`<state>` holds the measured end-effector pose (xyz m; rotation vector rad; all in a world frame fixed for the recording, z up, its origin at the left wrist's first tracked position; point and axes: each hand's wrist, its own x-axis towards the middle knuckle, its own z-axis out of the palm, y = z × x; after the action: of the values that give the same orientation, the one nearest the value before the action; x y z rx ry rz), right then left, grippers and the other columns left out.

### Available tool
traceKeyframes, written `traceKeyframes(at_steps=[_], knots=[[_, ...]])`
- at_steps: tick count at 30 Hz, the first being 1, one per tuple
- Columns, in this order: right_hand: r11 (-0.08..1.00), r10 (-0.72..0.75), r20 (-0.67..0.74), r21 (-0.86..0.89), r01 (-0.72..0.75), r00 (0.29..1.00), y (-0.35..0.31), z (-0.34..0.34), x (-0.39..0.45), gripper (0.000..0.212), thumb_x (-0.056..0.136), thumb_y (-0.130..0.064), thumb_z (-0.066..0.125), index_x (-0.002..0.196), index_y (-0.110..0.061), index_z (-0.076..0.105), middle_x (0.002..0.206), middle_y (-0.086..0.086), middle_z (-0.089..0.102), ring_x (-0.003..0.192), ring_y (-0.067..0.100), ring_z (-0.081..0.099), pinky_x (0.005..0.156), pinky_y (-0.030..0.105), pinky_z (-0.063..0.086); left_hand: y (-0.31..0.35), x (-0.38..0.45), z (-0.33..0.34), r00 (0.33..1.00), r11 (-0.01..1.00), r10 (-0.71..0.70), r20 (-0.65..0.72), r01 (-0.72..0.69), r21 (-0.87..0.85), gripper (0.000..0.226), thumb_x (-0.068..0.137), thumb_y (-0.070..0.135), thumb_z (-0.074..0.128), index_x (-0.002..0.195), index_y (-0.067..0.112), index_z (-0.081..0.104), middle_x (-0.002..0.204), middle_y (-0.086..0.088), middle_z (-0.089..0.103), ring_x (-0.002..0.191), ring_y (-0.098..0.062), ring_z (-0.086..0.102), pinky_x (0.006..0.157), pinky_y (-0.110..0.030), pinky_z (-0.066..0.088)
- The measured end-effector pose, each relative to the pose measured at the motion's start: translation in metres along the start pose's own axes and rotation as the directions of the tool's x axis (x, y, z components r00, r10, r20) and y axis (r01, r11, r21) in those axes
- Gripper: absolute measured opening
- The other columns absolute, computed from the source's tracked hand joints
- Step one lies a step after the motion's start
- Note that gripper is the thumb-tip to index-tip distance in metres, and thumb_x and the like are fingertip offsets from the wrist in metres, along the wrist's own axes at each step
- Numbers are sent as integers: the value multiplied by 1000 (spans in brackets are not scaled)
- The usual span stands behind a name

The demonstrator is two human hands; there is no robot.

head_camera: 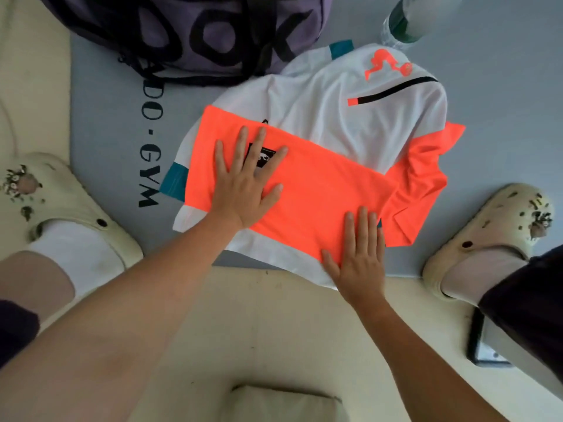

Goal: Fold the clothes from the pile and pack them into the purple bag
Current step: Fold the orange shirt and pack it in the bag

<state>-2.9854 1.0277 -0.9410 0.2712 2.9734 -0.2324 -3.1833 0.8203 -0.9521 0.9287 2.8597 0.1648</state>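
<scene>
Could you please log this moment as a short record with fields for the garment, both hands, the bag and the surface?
garment: orange and white shirt, partly folded, flat on the mat
left hand: fingers spread, pressing the orange panel
right hand: flat on the orange panel's near edge
bag: purple bag, beyond the shirt
surface: grey mat
nearby: plastic bottle

My left hand point(248, 181) and right hand point(358, 254) press flat, fingers spread, on an orange shirt point(320, 190) lying over a white shirt point(350, 117) on a grey mat point(502, 117). The purple bag point(189, 35) sits at the mat's far edge, touching the white shirt; a plastic bottle point(402, 22) lies nearby.
</scene>
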Motion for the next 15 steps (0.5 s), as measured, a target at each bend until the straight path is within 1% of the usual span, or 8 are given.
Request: traceKeyframes(at_steps=[4, 5, 7, 9, 10, 12, 14, 15], knots=[[995, 102, -90, 22, -100, 991, -14, -14, 21, 73, 92, -56, 46, 143, -4, 40, 152, 20, 36, 143, 34, 29, 114, 57, 23, 16, -9, -7, 993, 994, -105, -49, 103, -41, 66, 97, 57, 35, 156, 33, 19, 164, -12, 11, 151, -38, 7, 116, -65, 8], [996, 82, -118, 54, -76, 990, -23, -18, 33, 71, 92, -54, 46, 143, -6, 40, 152, 18, 36, 144, 33, 29, 115, 56, 21, 24, -16, -9, 991, 992, -115, -65, 110, -67, 66, 97, 56, 36, 156, 30, 21, 164, -12, 12, 151, -38, 8, 117, -63, 7], [994, -53, -124, 83, 64, 991, -38, -24, 56, 68, 94, -52, 45, 147, -11, 38, 157, 13, 31, 147, 30, 24, 117, 53, 19, 39, -39, -7, 997, 998, -26, -67, 22, -57, 64, 97, 52, 43, 155, 27, 28, 163, -11, 19, 150, -38, 15, 117, -61, 14], [984, -173, -41, 42, 175, 984, -42, -26, 70, 66, 95, -52, 47, 151, -20, 33, 160, 5, 26, 148, 28, 22, 116, 51, 20, 40, -68, -4, 999, 1000, 30, -14, -30, -6, 60, 98, 48, 47, 153, 26, 34, 161, -9, 26, 148, -38, 21, 116, -59, 22], [983, -182, 3, 17, 182, 983, -39, -28, 74, 66, 94, -51, 48, 151, -23, 32, 160, 2, 27, 147, 28, 23, 115, 51, 23, 36, -80, -4, 1000, 1000, -12, 2, 12, 0, 59, 99, 47, 48, 152, 25, 36, 160, -8, 28, 148, -37, 23, 115, -59, 25], [986, -163, 39, -18, 164, 986, -31, -35, 80, 64, 94, -48, 52, 149, -21, 37, 157, -1, 34, 144, 29, 31, 111, 51, 29, 31, -96, -11, 977, 977, -205, 50, 208, -47, 59, 99, 46, 48, 152, 24, 34, 161, -8, 26, 148, -36, 22, 117, -57, 24], [984, -178, 45, -23, 179, 983, -28, -44, 85, 58, 92, -42, 56, 143, -16, 47, 150, 2, 44, 136, 33, 42, 104, 51, 37, 35, -109, -23, 907, 905, -404, 122, 416, -92, 62, 99, 44, 47, 154, 19, 31, 162, -10, 25, 149, -35, 20, 117, -53, 20], [983, -183, 46, -14, 184, 982, -29, -49, 89, 53, 91, -39, 58, 137, -13, 53, 145, 5, 50, 129, 35, 48, 99, 50, 40, 39, -113, -29, 859, 853, -491, 147, 508, -122, 63, 98, 41, 51, 153, 15, 34, 159, -13, 29, 148, -35, 23, 116, -50, 24]])
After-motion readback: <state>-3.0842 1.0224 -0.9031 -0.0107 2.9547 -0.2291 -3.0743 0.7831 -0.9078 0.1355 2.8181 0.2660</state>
